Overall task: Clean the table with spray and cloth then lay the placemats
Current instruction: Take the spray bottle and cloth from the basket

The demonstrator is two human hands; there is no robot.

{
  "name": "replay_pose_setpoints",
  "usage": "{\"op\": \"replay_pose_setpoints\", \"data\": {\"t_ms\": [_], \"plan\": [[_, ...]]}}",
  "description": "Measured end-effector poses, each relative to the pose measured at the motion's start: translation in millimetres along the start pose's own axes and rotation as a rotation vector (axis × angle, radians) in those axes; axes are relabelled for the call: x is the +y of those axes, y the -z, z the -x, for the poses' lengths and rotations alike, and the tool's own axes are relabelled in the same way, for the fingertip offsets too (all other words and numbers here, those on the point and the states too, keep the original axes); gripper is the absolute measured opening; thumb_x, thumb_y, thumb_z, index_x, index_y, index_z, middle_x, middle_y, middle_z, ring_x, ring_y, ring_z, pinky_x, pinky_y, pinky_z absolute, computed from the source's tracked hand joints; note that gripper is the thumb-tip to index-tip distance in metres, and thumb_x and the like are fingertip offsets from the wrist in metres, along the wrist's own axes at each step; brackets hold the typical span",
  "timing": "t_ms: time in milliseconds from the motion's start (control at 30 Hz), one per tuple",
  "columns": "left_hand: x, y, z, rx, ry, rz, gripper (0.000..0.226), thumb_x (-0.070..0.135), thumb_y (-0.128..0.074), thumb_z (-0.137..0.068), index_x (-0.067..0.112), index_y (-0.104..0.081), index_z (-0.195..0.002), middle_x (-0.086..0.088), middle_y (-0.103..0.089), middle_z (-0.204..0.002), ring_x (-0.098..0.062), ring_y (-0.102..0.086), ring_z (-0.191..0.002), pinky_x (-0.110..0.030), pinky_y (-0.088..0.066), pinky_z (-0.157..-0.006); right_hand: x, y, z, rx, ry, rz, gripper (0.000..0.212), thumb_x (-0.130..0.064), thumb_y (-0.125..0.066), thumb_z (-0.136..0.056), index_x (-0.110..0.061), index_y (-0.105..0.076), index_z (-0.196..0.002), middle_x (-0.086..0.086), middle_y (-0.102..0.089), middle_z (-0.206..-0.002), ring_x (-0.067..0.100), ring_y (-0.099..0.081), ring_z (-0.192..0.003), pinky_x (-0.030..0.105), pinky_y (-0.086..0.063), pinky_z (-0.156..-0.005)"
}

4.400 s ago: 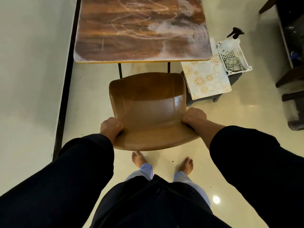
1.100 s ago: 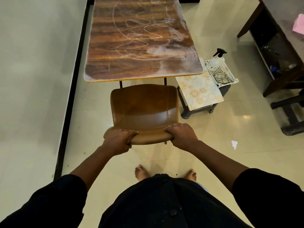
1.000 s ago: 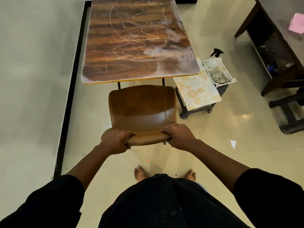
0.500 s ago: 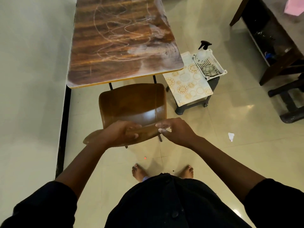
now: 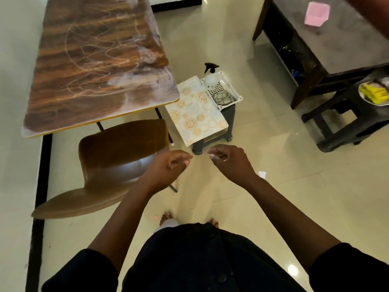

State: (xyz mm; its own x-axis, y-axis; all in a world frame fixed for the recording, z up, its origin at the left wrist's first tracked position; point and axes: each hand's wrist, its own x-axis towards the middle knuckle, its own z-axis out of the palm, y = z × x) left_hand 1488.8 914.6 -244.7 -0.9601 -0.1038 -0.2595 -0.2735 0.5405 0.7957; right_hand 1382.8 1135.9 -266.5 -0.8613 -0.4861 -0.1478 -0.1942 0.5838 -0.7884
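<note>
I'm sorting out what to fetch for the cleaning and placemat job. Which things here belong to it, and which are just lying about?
For the job:
- smeared table
- spray bottle in the white basket
- checked cloth in that basket
- patterned placemats on the stool

Lying about:
- brown chair
- pink box
- paper scrap on the floor
- yellow items on a plate

No words, labels, brand names or numbers can be read on anything here; whatever print exists is too blurred.
</note>
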Motion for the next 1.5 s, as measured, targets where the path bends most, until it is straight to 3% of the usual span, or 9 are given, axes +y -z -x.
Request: {"op": "replay_pose_setpoints", "data": {"t_ms": [67,233,467,567,733,933,1067,1233,1500], "plan": [[15,-10,-14,-0.029,0.011,0.053,0.022,0.029,-0.065,-0.108,0.028,-0.076,-0.128,0.009,-0.076,-0.126,-0.001,-0.069,-0.117,-0.034,-0.056,-0.105,10,18,-3,0.044,-0.011,-0.019,0.017,-0.024,-0.071,-0.095,-0.024,-0.079,-0.109,-0.009,-0.078,-0.103,0.003,-0.071,-0.092,0.029,-0.059,-0.089],[48,-35,-76,-0.049,-0.039,0.095,0.018,0.052,-0.066,-0.095,0.051,-0.076,-0.11,0.012,-0.081,-0.118,-0.007,-0.076,-0.113,-0.046,-0.06,-0.107,40,67,-26,0.143,-0.069,-0.066,0.016,-0.025,-0.071,-0.094,-0.025,-0.079,-0.108,-0.01,-0.078,-0.103,0.002,-0.071,-0.093,0.029,-0.059,-0.088],[80,-60,-204,-0.102,-0.057,0.155,0.016,0.031,-0.072,-0.1,0.044,-0.079,-0.104,0.017,-0.083,-0.106,-0.004,-0.076,-0.108,-0.044,-0.059,-0.106,76,139,-95,0.212,-0.131,-0.055,0.013,-0.024,-0.07,-0.096,-0.025,-0.079,-0.106,-0.016,-0.073,-0.09,0.003,-0.07,-0.087,0.025,-0.053,-0.079],[92,-63,-256,-0.119,-0.052,0.158,0.023,0.02,-0.071,-0.104,0.041,-0.081,-0.104,0.014,-0.083,-0.111,-0.006,-0.076,-0.111,-0.047,-0.057,-0.109,87,166,-132,0.216,-0.171,-0.122,0.012,-0.022,-0.07,-0.095,-0.025,-0.079,-0.103,-0.011,-0.076,-0.088,0.008,-0.073,-0.085,0.036,-0.059,-0.084],[115,-64,-331,-0.148,-0.062,0.141,0.042,0.019,-0.07,-0.105,0.058,-0.079,-0.093,0.021,-0.082,-0.106,-0.006,-0.077,-0.108,-0.044,-0.058,-0.106,102,209,-193,0.237,-0.219,-0.203,0.012,-0.02,-0.069,-0.095,-0.019,-0.079,-0.102,-0.006,-0.078,-0.087,0.01,-0.075,-0.081,0.043,-0.06,-0.086],[138,-69,-409,-0.18,-0.06,0.093,0.033,0.016,-0.069,-0.103,0.046,-0.08,-0.098,0.024,-0.081,-0.104,-0.001,-0.075,-0.103,-0.038,-0.059,-0.101,129,251,-265,0.277,-0.247,-0.282,0.012,-0.019,-0.069,-0.097,-0.015,-0.078,-0.103,0.0,-0.078,-0.087,0.016,-0.076,-0.079,0.042,-0.06,-0.084],[155,-77,-464,-0.123,-0.067,0.128,0.022,0.015,-0.066,-0.103,0.028,-0.084,-0.108,0.013,-0.083,-0.104,-0.005,-0.077,-0.103,-0.038,-0.06,-0.099,154,278,-314,0.26,-0.257,-0.318,0.012,-0.019,-0.068,-0.097,-0.015,-0.078,-0.103,0.002,-0.078,-0.087,0.019,-0.076,-0.079,0.033,-0.056,-0.074],[192,-95,-535,-0.045,-0.023,0.18,0.026,0.008,-0.066,-0.105,0.027,-0.083,-0.104,0.007,-0.084,-0.097,-0.006,-0.079,-0.096,-0.031,-0.06,-0.085,189,328,-383,0.219,-0.21,-0.32,0.012,-0.019,-0.067,-0.099,-0.013,-0.078,-0.103,0.005,-0.078,-0.087,0.023,-0.075,-0.08,0.031,-0.054,-0.072],[248,-132,-627,0.103,0.11,0.24,0.026,0.012,-0.067,-0.105,0.034,-0.081,-0.104,0.013,-0.084,-0.096,-0.006,-0.079,-0.099,-0.04,-0.061,-0.102,240,421,-483,0.067,-0.183,-0.334,0.013,-0.019,-0.068,-0.099,-0.011,-0.078,-0.101,0.003,-0.079,-0.087,0.023,-0.076,-0.081,0.032,-0.057,-0.073]]}}
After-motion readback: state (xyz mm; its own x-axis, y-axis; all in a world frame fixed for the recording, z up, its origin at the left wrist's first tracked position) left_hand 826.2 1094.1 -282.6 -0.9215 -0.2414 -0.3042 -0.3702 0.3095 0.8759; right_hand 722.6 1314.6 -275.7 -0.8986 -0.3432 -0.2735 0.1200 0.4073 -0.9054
